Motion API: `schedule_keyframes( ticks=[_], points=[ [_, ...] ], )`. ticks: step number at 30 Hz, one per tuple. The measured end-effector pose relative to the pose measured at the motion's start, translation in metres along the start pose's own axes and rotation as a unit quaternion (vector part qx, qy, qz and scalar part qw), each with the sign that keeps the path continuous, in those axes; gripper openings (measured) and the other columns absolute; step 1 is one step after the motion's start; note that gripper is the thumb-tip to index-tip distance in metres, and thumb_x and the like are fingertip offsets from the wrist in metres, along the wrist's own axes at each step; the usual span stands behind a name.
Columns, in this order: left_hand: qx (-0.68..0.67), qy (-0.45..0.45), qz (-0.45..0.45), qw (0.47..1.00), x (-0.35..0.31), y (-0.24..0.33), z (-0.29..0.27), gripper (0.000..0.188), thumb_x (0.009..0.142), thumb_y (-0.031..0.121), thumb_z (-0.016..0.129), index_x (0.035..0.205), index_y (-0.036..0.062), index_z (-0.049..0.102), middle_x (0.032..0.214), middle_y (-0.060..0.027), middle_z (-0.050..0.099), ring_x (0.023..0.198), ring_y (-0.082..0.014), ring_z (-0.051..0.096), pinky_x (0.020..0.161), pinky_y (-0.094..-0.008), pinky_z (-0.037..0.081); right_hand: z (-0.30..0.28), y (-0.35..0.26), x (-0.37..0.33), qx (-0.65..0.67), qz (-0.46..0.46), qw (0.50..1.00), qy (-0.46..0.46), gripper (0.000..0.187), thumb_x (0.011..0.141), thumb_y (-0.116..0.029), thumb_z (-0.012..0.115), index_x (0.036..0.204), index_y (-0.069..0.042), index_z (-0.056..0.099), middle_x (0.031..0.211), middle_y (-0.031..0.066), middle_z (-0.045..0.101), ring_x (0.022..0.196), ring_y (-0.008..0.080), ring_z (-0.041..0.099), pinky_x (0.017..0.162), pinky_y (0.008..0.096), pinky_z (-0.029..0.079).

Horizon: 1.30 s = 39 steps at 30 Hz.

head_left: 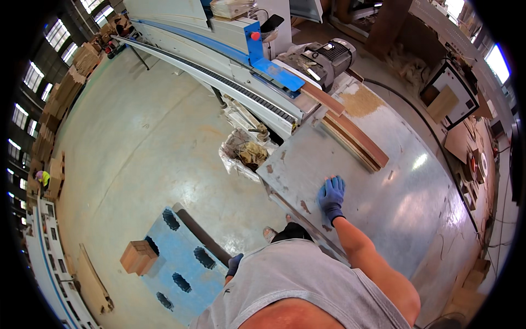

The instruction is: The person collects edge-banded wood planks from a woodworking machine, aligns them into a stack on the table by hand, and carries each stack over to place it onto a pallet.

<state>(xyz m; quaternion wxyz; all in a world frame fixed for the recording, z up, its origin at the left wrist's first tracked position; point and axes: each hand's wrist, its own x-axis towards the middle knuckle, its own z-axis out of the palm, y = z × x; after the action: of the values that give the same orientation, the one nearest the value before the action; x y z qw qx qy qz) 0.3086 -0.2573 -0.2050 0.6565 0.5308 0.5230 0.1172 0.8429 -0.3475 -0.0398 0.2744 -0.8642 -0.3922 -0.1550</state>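
My right hand (331,198), in a blue glove, lies flat on the grey metal table (383,203) with nothing in it. Beyond its fingertips rests a small stack of reddish-brown wooden strips (356,143). Another wooden strip (324,100) sticks out from under the blue guard of the machine (279,74). Low at my left side is my left hand (234,265), also blue-gloved, next to the edge of a blue panel with ragged dark holes (183,249); its fingers are mostly hidden. At that panel's far left edge stands a stack of wooden pieces (138,257).
An electric motor (334,55) sits behind the machine's end, beside a patch of sawdust (361,100). A white bin of scraps (246,153) stands below the roller rail (219,82). A black cable (422,115) curves past the table's far right. Stacked boards and a person (43,178) are far left.
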Motion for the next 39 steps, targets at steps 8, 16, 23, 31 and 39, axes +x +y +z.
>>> schedule_keyframes(
  ticks=[8, 16, 23, 31, 39],
  points=[
    [-0.031, -0.052, 0.068, 0.996, -0.002, -0.003, -0.007, 0.030, 0.091, 0.027, 0.063, 0.085, -0.0025, 0.069, 0.077, -0.0095, 0.068, 0.074, -0.0153, 0.057, 0.071, -0.0382, 0.045, 0.008, -0.002, -0.001, -0.007, -0.006, 1.000, -0.004, 0.031, 0.078, -0.013, 0.065, 0.107, -0.003, 0.068, 0.119, 0.0207, 0.062, 0.121, 0.0430, 0.053, 0.110, 0.0548, 0.037],
    [-0.060, 0.029, -0.021, 0.998, 0.009, 0.001, 0.005, 0.028, 0.091, 0.025, 0.067, 0.088, -0.0031, 0.072, 0.083, -0.0077, 0.070, 0.079, -0.0141, 0.061, 0.073, -0.0356, 0.048, 0.007, 0.002, -0.003, -0.018, 0.002, 1.000, -0.002, 0.031, 0.078, -0.012, 0.064, 0.107, -0.003, 0.067, 0.119, 0.0204, 0.062, 0.120, 0.0430, 0.054, 0.109, 0.0542, 0.038],
    [-0.183, -0.060, 0.105, 0.976, -0.002, -0.012, -0.007, 0.025, 0.087, 0.022, 0.072, 0.084, -0.0022, 0.073, 0.083, -0.0044, 0.070, 0.079, -0.0144, 0.061, 0.072, -0.0371, 0.049, 0.003, -0.008, 0.003, -0.009, -0.019, 1.000, -0.001, 0.028, 0.078, -0.010, 0.063, 0.104, -0.002, 0.066, 0.114, 0.0197, 0.062, 0.116, 0.0425, 0.055, 0.106, 0.0537, 0.039],
    [-0.137, 0.047, -0.113, 0.983, -0.008, 0.031, 0.003, 0.021, 0.085, 0.018, 0.071, 0.074, 0.0000, 0.069, 0.078, -0.0042, 0.068, 0.070, -0.0135, 0.059, 0.064, -0.0354, 0.047, -0.001, -0.003, 0.000, -0.017, -0.005, 1.000, 0.018, 0.026, 0.078, -0.010, 0.063, 0.103, -0.002, 0.066, 0.113, 0.0203, 0.062, 0.116, 0.0423, 0.055, 0.106, 0.0540, 0.040],
    [-0.033, 0.028, -0.026, 0.999, 0.001, 0.015, -0.003, 0.022, 0.082, 0.019, 0.072, 0.075, -0.0018, 0.069, 0.076, -0.0027, 0.066, 0.069, -0.0137, 0.058, 0.064, -0.0361, 0.047, 0.003, 0.002, -0.001, -0.017, 0.003, 1.000, 0.009, 0.028, 0.079, -0.012, 0.064, 0.105, -0.002, 0.067, 0.117, 0.0214, 0.063, 0.118, 0.0427, 0.055, 0.108, 0.0541, 0.039]
  ],
)
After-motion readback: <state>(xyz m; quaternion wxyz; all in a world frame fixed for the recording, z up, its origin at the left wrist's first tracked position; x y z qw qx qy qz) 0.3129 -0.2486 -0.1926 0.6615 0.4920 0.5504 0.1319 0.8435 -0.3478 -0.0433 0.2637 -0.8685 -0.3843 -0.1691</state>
